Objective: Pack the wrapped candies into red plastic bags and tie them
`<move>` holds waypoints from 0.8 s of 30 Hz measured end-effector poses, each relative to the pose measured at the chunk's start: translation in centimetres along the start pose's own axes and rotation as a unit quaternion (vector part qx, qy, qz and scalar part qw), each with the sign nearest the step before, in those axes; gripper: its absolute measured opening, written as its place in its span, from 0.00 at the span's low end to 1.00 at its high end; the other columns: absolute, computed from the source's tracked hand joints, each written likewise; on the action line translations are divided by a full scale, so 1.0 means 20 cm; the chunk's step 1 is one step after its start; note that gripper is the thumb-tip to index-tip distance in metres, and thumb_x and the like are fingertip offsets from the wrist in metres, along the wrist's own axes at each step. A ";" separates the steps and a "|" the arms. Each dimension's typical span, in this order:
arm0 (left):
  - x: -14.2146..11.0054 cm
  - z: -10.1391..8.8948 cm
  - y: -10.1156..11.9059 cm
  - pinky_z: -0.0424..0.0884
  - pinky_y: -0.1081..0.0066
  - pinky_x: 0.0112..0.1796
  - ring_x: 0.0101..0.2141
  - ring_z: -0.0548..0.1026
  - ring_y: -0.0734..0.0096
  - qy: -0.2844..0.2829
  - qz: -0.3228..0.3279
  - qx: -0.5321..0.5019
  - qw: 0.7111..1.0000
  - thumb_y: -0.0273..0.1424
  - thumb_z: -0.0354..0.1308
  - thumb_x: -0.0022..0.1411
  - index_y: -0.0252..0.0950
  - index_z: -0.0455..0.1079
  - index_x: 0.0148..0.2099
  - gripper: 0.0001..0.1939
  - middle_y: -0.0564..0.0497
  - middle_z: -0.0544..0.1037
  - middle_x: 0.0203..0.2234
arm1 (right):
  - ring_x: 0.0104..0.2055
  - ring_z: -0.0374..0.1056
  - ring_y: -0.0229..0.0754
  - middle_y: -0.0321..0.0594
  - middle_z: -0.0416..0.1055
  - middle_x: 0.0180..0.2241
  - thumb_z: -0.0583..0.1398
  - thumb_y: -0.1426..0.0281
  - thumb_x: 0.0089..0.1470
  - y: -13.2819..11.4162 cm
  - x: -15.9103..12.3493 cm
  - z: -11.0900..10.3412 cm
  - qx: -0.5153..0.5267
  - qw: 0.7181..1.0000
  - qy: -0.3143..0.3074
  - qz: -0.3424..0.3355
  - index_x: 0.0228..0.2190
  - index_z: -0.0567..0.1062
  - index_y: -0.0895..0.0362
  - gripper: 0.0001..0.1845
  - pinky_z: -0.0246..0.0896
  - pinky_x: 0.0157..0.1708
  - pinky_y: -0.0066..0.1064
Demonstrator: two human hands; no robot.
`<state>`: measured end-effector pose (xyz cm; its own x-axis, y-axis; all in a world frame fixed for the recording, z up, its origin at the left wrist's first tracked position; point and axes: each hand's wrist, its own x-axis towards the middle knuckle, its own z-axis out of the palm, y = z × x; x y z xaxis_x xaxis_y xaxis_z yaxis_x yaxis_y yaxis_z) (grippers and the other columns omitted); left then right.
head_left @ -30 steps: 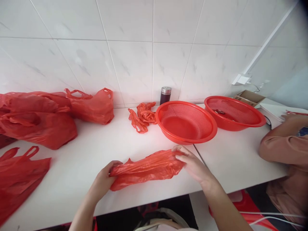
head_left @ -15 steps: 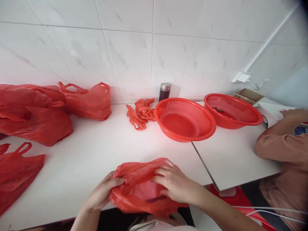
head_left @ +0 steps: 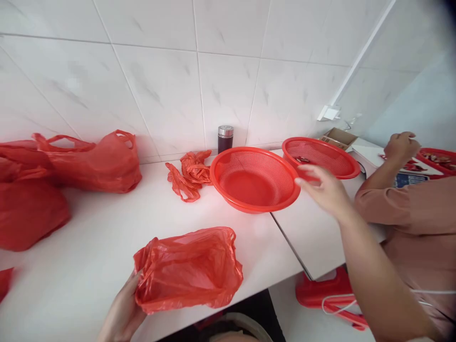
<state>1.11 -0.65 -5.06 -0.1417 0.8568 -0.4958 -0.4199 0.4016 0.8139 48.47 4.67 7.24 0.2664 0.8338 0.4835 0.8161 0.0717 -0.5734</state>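
My left hand (head_left: 124,301) holds the left side of a red plastic bag (head_left: 188,273), its fingers partly hidden behind the film. The bag sits at the near table edge with its mouth spread wide toward me, and its inside looks red and bare. My right hand (head_left: 326,190) is open at the right rim of a red colander (head_left: 255,205), thumb and fingers apart. Whether the fingertips touch the rim I cannot tell. Only red mesh and a smooth base show inside that colander. A second red colander (head_left: 331,159) behind the hand has a few small dark pieces in it.
Filled red bags (head_left: 96,164) stand at the left by the tiled wall. A crumpled red bag (head_left: 192,171) and a dark flask (head_left: 225,138) are at the back. At right sits a co-worker (head_left: 420,209), above a red stool (head_left: 320,292). A seam (head_left: 290,244) divides the tables.
My right hand has left the bag and moved up and right to the colander. The bag's mouth is spread wider. My view has turned right, and the co-worker's hand is raised.
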 end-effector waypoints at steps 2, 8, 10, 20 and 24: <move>0.01 0.03 0.02 0.71 0.73 0.20 0.18 0.74 0.70 -0.020 -0.026 -0.006 0.999 0.36 0.70 0.44 0.42 0.72 0.38 0.17 0.56 0.76 0.20 | 0.62 0.54 0.55 0.58 0.61 0.58 0.61 0.56 0.53 0.23 0.16 -0.06 -0.128 0.990 0.014 0.066 0.54 0.70 0.58 0.30 0.50 0.56 0.47; 0.03 0.31 0.11 0.73 0.71 0.26 0.29 0.79 0.64 -0.126 -0.054 0.028 0.990 0.36 0.67 0.52 0.42 0.70 0.51 0.23 0.50 0.81 0.34 | 0.64 0.42 0.65 0.72 0.37 0.64 0.62 0.53 0.51 0.71 0.37 0.05 -0.233 0.948 0.010 0.217 0.53 0.71 0.64 0.35 0.46 0.49 0.54; 0.04 0.44 0.11 0.74 0.70 0.32 0.34 0.79 0.63 -0.179 -0.067 0.050 0.980 0.36 0.64 0.56 0.41 0.68 0.53 0.23 0.48 0.80 0.37 | 0.63 0.42 0.61 0.70 0.41 0.64 0.61 0.57 0.53 0.77 0.40 0.10 -0.244 0.949 0.033 0.195 0.48 0.75 0.66 0.28 0.42 0.52 0.52; 0.18 1.02 0.02 0.74 0.66 0.37 0.36 0.79 0.62 -0.313 -0.043 0.099 0.944 0.32 0.62 0.57 0.35 0.72 0.45 0.13 0.44 0.80 0.38 | 0.56 0.57 0.50 0.55 0.62 0.54 0.64 0.56 0.51 0.75 0.51 -0.09 -0.261 0.953 0.139 0.070 0.42 0.78 0.64 0.25 0.50 0.53 0.33; 0.29 1.24 -0.03 0.72 0.63 0.43 0.40 0.78 0.60 -0.348 0.000 0.102 0.932 0.30 0.62 0.55 0.35 0.71 0.46 0.15 0.44 0.80 0.40 | 0.56 0.61 0.46 0.53 0.65 0.53 0.65 0.54 0.49 0.57 0.41 -0.25 -0.279 0.941 0.194 -0.004 0.40 0.79 0.63 0.25 0.56 0.50 0.32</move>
<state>22.75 12.07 -0.99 0.5043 0.8305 -0.2367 -0.2302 0.3934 0.8901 62.56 9.64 7.97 0.3385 0.5649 0.7525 0.9319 -0.3118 -0.1852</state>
